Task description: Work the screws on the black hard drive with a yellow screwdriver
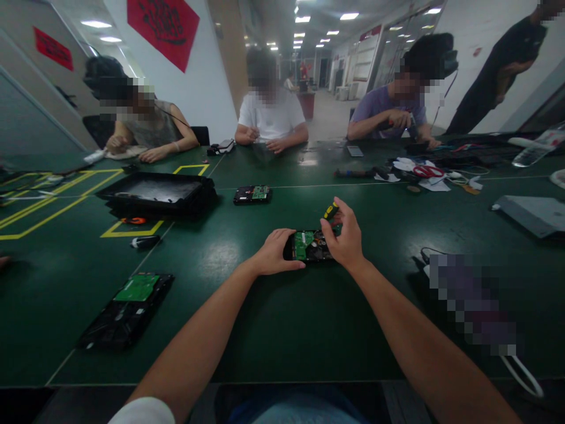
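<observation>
On the green worktop (247, 330), the left hand (279, 252) has its grip clamped on a hard drive (311, 245); the right hand's (346, 238) grip pinches a yellow-black screwdriver (331, 211) above it. The drive's white label and the red banner's (163, 29) black characters are too blurred to read.

drive board (302, 245): grn/wht | driver handle (331, 211): yel+blk | tabletop (247, 324): dk grn, yel-tape outlines (132, 228)

Dim room, ceiling-strip light, soft tabletop glare, stretched edges
</observation>
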Available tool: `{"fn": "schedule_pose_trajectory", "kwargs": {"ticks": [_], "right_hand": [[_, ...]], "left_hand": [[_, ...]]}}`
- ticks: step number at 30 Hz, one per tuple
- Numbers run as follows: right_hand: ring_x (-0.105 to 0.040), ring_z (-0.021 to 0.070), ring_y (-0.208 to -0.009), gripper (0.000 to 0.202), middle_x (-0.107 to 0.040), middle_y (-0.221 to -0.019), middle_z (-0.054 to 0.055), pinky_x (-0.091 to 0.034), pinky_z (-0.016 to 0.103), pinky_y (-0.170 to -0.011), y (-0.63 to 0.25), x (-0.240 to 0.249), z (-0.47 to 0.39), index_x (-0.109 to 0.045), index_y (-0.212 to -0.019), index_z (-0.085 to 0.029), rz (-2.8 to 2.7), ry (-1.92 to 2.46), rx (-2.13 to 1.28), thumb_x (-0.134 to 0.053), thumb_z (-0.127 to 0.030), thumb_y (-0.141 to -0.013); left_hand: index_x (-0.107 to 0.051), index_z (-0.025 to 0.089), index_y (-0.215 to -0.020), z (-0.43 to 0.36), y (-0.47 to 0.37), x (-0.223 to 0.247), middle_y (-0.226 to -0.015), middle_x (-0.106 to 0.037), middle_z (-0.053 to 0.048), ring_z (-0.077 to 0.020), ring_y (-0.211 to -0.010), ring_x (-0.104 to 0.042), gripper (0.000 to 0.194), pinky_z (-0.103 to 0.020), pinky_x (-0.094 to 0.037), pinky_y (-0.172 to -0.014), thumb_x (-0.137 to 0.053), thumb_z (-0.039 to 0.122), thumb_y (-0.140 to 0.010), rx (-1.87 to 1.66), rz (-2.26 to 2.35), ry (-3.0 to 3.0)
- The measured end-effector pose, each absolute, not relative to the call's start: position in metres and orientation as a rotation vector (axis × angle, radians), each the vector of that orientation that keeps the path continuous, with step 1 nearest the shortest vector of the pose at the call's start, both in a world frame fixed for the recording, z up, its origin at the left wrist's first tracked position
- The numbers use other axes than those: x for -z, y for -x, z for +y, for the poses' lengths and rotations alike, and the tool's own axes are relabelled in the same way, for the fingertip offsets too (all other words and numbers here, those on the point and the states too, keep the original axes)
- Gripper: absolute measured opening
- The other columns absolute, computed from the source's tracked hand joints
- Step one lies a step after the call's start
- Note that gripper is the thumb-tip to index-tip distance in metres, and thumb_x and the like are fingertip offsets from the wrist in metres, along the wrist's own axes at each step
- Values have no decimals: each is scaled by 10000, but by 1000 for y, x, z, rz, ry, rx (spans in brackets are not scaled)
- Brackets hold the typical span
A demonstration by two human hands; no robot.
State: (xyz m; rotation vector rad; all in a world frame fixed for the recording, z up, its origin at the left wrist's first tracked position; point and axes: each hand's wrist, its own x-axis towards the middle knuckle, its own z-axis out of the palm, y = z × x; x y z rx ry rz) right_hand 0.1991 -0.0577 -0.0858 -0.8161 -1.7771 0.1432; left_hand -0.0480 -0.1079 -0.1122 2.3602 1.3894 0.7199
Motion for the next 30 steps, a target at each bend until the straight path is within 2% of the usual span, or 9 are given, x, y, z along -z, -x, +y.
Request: {"fn": "schedule_pose_trajectory", "kwargs": {"ticks": [3, 10, 16, 21, 26, 30], "right_hand": [[-672, 268, -1072, 633, -559, -1433, 128, -606, 504, -939, -199, 86, -58, -344, -1579, -296, -1784, 793, -163, -593, -305, -998], [-672, 278, -1056, 633, -591, -1370, 110, -621, 511, -897, -200, 83, -59, -391, -1551, -320, -1791, 814, -97, -644, -329, -970], [-667, 279, -1083, 643, -574, -1404, 124, -614, 514, -926, -199, 85, -58, -336, -1580, -307, -1790, 806, -131, -590, -290, -989], [-674, 271, -962, 630, -595, -1326, 119, -626, 521, -855, -200, 84, -58, -407, -1529, -307, -1769, 845, -98, -658, -346, -954], [-687, 257, -1013, 614, -575, -1399, 129, -604, 499, -935, -199, 84, -60, -355, -1556, -284, -1776, 812, -194, -593, -296, -989], [-687, 257, -966, 617, -582, -1370, 131, -622, 489, -877, -198, 86, -59, -379, -1532, -279, -1743, 837, -163, -631, -325, -971]], "left_hand": [[-429, 191, -1498, -108, 48, 113, -1448, -525, -180, -368, -1362, -482, 1002, -564, -381, -1170, -771, 713, -714, -714, 1388, -2367], [-433, 169, -1487, -108, 47, 111, -1431, -532, -186, -362, -1346, -488, 1007, -550, -389, -1165, -770, 716, -712, -727, 1379, -2371], [-443, 163, -1474, -108, 48, 111, -1425, -532, -188, -357, -1342, -491, 999, -537, -397, -1161, -773, 716, -711, -732, 1374, -2361], [-439, 173, -1482, -108, 48, 112, -1434, -526, -181, -360, -1352, -483, 1001, -548, -392, -1163, -785, 701, -704, -729, 1374, -2357], [-435, 194, -1488, -108, 48, 111, -1436, -525, -175, -367, -1355, -486, 991, -568, -387, -1165, -786, 692, -706, -715, 1384, -2355], [-438, 186, -1482, -108, 47, 112, -1436, -525, -179, -365, -1352, -487, 990, -563, -391, -1165, -773, 709, -711, -716, 1392, -2365]]}}
